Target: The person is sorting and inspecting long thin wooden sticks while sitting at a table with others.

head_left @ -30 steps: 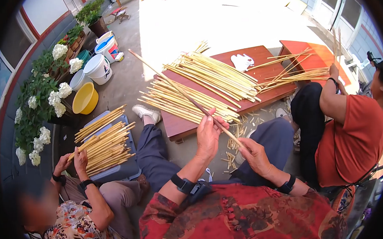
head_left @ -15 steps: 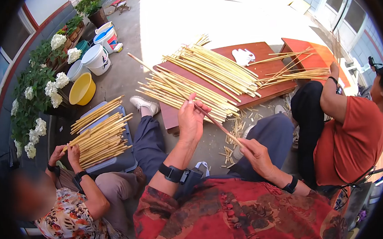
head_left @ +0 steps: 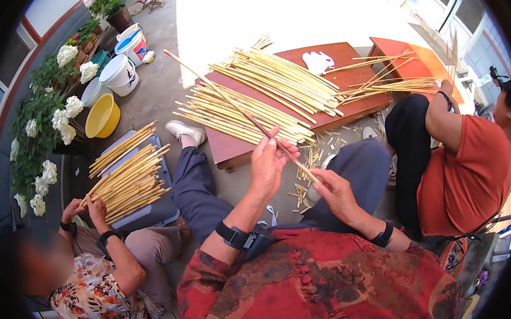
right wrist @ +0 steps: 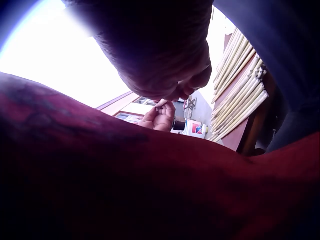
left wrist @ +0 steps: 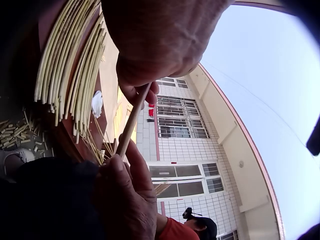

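Observation:
A long thin brown stick [head_left: 229, 100] slants from my two hands out over the table. Its near end is pinched between thumb and fingers of my right hand [head_left: 339, 196]. Farther up, my left hand [head_left: 267, 166] holds the stick between thumb and fingers. In the left wrist view the stick [left wrist: 131, 122] runs from the left hand [left wrist: 155, 45] down to the right hand [left wrist: 127, 195]. The right wrist view shows the left hand [right wrist: 161, 117] beyond the dark, close right hand [right wrist: 155, 55]. Beyond the hands, pale sticks [head_left: 286, 80] lie in rows on a low red-brown table [head_left: 226, 146].
Short cut pieces [head_left: 306, 194] litter the ground by my feet. At left, a person in a floral shirt [head_left: 101, 294] handles sticks over a grey-blue bin [head_left: 148, 214]. A person in an orange shirt [head_left: 464, 166] sits at right. A white glove [head_left: 318, 62] lies on the table.
My left hand slid up the stick, away from the right hand, then came back closer to it. The right hand keeps its pinch on the near end. The head view has shifted slightly.

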`<state>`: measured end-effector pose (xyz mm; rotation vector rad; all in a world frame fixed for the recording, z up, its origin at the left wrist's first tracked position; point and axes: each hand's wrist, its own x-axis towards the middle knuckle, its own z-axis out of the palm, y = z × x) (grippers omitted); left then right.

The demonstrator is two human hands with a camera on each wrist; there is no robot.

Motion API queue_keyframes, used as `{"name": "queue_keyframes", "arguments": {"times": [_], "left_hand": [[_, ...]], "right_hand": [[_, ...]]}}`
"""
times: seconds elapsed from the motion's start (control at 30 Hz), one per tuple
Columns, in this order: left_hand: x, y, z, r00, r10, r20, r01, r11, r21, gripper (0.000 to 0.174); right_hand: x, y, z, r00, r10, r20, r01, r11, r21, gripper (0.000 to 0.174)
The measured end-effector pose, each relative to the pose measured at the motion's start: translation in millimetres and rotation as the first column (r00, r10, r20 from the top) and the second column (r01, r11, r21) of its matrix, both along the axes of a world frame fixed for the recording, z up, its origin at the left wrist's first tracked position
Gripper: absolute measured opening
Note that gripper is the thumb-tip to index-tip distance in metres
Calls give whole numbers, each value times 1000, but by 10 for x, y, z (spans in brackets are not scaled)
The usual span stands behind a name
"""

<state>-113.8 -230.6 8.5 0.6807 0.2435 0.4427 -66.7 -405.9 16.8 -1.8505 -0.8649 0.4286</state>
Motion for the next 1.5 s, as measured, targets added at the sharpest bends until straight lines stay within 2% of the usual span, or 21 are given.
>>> {"name": "queue_keyframes", "arguments": {"times": [0.07,0.27,0.37,0.43,0.5,0.53,0.7,0.8,0.87,0.97,1.07,1.23,1.37,1.43,1.5], "left_hand": [[-44,22,-5,1000,13,-18,-12,999,50,39],[-70,35,-10,1000,-22,-22,23,998,61,41],[-75,28,-38,1000,2,-22,0,998,67,41],[-83,44,-41,1000,23,-16,-22,998,60,41],[-89,92,-32,999,45,-12,-44,997,58,40],[-77,127,-21,995,100,2,-100,995,29,38],[-24,452,61,972,233,24,-232,972,-40,36],[3,596,77,970,244,16,-244,970,-10,36],[22,541,67,972,233,21,-232,973,-15,36],[19,357,62,989,149,13,-149,989,14,36],[-7,188,23,997,71,-39,-69,997,43,36],[-45,136,27,999,28,-34,-26,997,78,36],[-46,121,31,999,-1,-47,4,997,82,36],[-41,99,21,999,-1,-46,5,997,79,36],[-44,88,25,999,-1,-32,3,998,69,36]], "right_hand": [[3,17,-14,1000,16,-10,-16,1000,10,30],[47,153,-2,980,22,-198,-37,997,-74,31],[70,223,-26,994,66,-92,-67,998,-14,31],[67,257,-34,993,85,81,-86,996,2,30],[62,254,-56,986,88,141,-92,995,26,28],[59,238,-68,976,80,200,-91,995,44,27],[-3,33,-4,984,62,166,-60,998,-17,26],[-2,-66,20,987,42,154,-35,998,-47,26],[2,-92,15,988,36,148,-24,996,-86,26],[39,-45,3,982,7,191,-2,1000,-26,28],[61,12,4,991,3,135,-1,1000,-13,28],[69,65,16,999,-26,37,27,1000,-11,27],[68,47,-66,994,42,105,-37,998,-46,26],[37,51,-60,999,41,-15,-42,997,-61,25],[42,55,-72,999,46,-26,-48,998,-52,24]]}}
